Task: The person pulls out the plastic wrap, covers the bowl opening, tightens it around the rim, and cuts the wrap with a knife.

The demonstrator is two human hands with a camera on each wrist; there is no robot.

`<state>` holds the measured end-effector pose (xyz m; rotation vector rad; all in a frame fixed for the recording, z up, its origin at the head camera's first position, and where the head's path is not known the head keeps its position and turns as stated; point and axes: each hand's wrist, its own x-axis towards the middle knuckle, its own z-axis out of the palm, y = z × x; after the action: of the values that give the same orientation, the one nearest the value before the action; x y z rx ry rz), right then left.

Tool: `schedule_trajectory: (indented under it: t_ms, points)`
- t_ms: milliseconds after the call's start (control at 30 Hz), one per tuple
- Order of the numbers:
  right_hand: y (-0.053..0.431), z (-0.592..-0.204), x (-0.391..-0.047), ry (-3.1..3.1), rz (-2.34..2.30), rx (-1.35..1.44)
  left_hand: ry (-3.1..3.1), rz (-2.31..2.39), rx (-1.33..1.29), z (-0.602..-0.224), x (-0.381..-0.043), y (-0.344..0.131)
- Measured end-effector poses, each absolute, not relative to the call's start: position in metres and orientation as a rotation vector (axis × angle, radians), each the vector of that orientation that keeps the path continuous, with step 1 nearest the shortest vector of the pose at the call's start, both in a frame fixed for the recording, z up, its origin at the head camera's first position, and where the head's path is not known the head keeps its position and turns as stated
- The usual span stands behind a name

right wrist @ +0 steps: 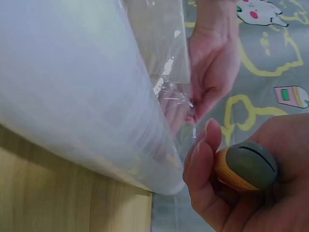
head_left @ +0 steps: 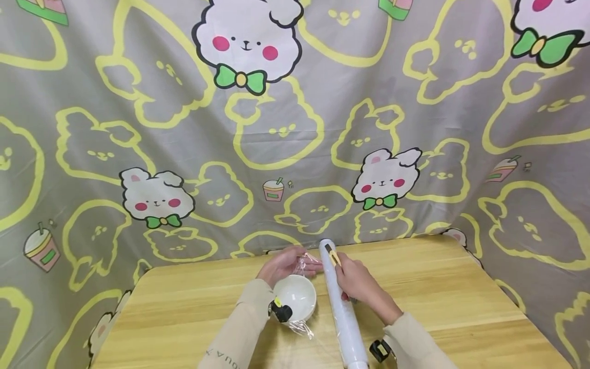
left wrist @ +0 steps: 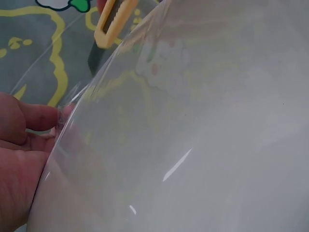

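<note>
At the bowl's far edge, my left hand (head_left: 283, 265) pinches the edge of a clear sheet of plastic wrap (right wrist: 169, 72) between thumb and fingers. The sheet lies over a white bowl (head_left: 301, 297), with crumpled film also showing at its near side. To the right is a long roll of plastic wrap (head_left: 344, 320), lying lengthwise away from me. My right hand (head_left: 357, 279) grips a yellow utility knife (head_left: 335, 256) with a dark blade, held above the roll's far part. In the left wrist view, the knife's blade is close to the stretched film; whether it touches cannot be told.
The wooden table (head_left: 193, 302) ends at a grey patterned curtain (head_left: 272, 133) that hangs behind it and at both sides. Black cameras sit on both wrists, near the bowl and beside the roll's near end.
</note>
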<state>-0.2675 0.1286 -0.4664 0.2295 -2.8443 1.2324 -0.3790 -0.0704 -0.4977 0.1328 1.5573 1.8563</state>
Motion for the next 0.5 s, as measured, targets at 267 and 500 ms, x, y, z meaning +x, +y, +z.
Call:
schedule_trajectory:
  t_ms: [267, 500]
  points:
    - [0.125, -0.466, -0.281, -2.872, 1.242, 0.236, 1.52, 1.861, 0.105, -0.495, -0.38, -0.066]
    - [0.12, -0.466, -0.281, -2.935, 1.203, 0.237, 1.522, 1.86, 0.093, -0.495, -0.38, -0.068]
